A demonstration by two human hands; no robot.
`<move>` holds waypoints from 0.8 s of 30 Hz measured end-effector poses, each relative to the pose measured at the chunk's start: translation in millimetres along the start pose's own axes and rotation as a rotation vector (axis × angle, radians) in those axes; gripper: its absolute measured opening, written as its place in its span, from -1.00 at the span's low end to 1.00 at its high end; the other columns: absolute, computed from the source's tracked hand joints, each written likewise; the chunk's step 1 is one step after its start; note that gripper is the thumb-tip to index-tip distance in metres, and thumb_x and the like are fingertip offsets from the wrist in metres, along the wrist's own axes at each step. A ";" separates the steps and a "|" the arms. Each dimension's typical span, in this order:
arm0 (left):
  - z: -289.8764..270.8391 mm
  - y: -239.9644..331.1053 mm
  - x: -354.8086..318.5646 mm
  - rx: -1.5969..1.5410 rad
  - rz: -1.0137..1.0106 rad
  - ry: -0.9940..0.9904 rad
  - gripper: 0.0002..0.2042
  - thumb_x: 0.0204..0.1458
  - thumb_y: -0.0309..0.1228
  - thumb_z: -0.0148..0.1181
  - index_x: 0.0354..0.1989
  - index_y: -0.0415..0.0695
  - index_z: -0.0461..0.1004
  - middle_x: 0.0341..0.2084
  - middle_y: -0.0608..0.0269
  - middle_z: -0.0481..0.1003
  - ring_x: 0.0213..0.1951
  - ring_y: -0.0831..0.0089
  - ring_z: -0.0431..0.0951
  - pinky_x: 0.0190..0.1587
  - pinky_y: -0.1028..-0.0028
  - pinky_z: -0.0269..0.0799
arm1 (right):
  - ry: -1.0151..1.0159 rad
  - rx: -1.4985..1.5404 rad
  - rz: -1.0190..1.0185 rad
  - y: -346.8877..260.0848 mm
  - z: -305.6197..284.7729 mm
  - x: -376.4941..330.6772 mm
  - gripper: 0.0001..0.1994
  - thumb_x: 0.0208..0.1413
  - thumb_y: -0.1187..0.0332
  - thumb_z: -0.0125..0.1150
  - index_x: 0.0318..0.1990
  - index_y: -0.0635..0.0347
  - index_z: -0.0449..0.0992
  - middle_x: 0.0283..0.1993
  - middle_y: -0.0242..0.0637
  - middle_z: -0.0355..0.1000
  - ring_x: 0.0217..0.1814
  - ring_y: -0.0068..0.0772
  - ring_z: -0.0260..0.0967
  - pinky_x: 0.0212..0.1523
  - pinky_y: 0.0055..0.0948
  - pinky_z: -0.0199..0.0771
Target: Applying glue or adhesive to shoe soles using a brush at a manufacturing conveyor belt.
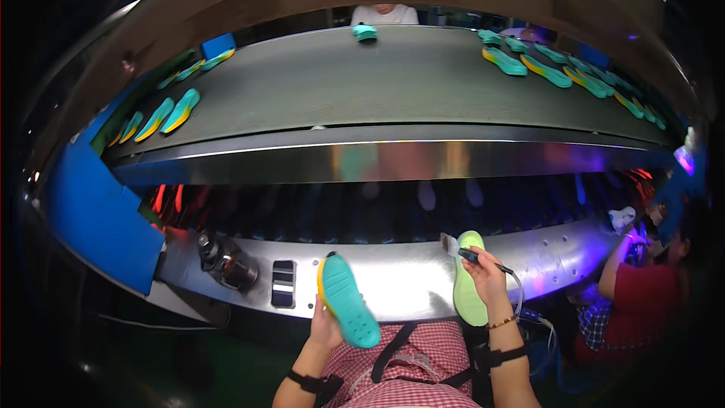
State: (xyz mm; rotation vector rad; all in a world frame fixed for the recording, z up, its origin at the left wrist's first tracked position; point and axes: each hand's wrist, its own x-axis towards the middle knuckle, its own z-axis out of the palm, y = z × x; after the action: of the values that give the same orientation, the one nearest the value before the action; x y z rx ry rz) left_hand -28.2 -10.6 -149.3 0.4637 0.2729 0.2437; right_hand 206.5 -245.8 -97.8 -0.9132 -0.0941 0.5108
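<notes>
My left hand (323, 326) is closed on the edge of a teal shoe sole (349, 298) with a yellow rim, tilted upright above my lap. Grooves and several small holes mark the face that shows. In my right hand (489, 278) is a brush (470, 255) with a dark handle, pinched between the fingers, and a pale tube (519, 291) trails from its rear end. The brush's light-coloured head lies beside the upper part of a pale green sole (470, 298) at the metal ledge. Whether the bristles touch that sole, I cannot tell.
A steel ledge (400, 257) runs across in front of me, with a dark bottle (226, 261) and a black slotted panel (283, 284) at left. Beyond, a conveyor belt (325, 83) carries several teal soles (547, 69). A person in red (649, 298) sits at right; another (385, 15) is opposite.
</notes>
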 end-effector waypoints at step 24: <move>98.6 -40.1 37.9 -0.115 0.019 0.064 -0.28 0.02 0.24 -0.63 0.13 -0.04 0.15 0.03 0.11 0.26 0.06 0.22 0.29 0.14 0.20 0.14 | -0.415 -0.718 -0.119 24.0 122.7 -26.4 -0.80 -0.07 0.49 0.20 -0.23 0.32 0.51 -0.33 -0.25 0.49 -0.39 -0.58 0.39 -0.31 -0.65 0.40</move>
State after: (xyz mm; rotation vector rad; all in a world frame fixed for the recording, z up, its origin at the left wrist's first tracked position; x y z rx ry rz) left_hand 44.8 -74.2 -91.1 0.3448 0.3153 0.2913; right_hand 138.4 -156.0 -37.3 -1.4765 -0.7416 0.5581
